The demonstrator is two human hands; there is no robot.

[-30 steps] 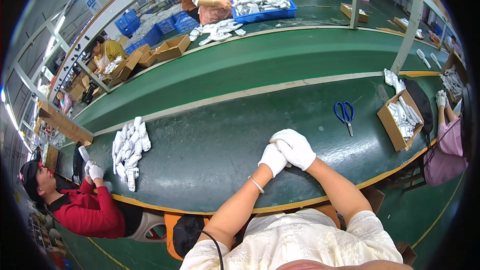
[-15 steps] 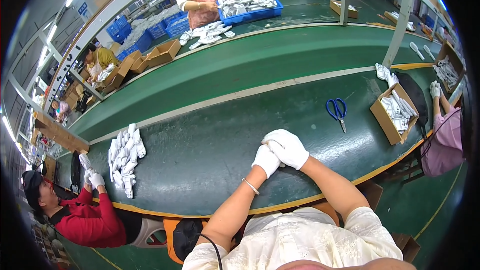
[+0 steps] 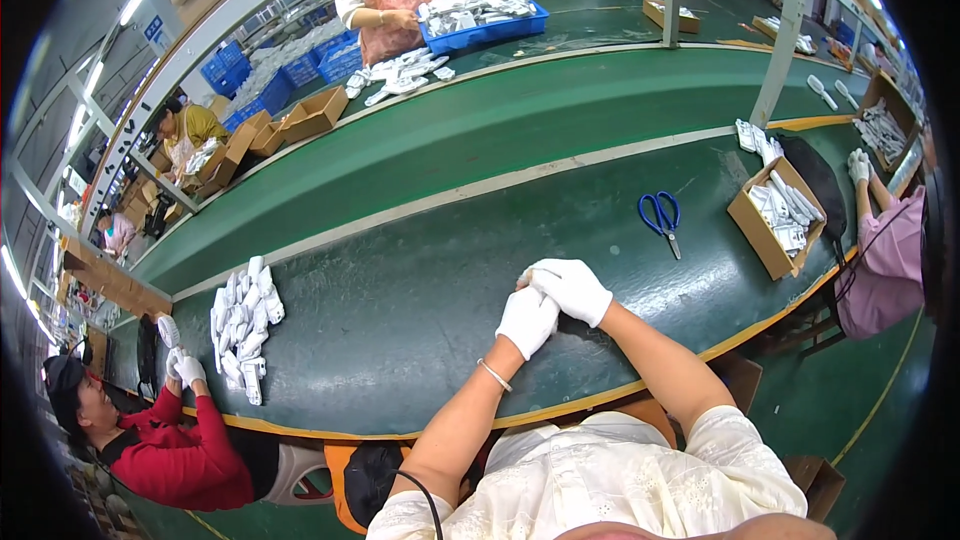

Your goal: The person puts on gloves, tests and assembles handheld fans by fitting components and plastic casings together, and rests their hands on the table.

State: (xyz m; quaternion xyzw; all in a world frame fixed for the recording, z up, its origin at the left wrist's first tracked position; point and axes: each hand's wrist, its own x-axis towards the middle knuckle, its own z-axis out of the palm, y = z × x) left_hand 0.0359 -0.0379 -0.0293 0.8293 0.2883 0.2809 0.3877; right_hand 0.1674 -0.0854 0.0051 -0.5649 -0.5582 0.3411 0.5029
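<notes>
Both of my hands wear white gloves and rest clasped together over the dark green tabletop [image 3: 400,340]. My left hand [image 3: 527,323] is closed, its fingertips partly covered by the other hand. Folded over it, my right hand [image 3: 572,290] has its fingers curled round. No object shows between the two. The blue-handled scissors [image 3: 661,220] lie to the right beyond my hands, touched by neither. Off to the left is a pile of white plastic pieces [image 3: 243,325], well apart from my hands.
A cardboard box [image 3: 752,236] of white parts stands on the right. Beyond a pale ledge runs a green conveyor belt [image 3: 450,140]. A co-worker in red [image 3: 185,450] sits left holding a white brush-like piece; another across the belt handles a blue crate [image 3: 490,40].
My view has shifted slightly, so the surroundings sit a little farther left. My hands stay clasped, with only a slight shift in their pose. Another person appears at the far back.
</notes>
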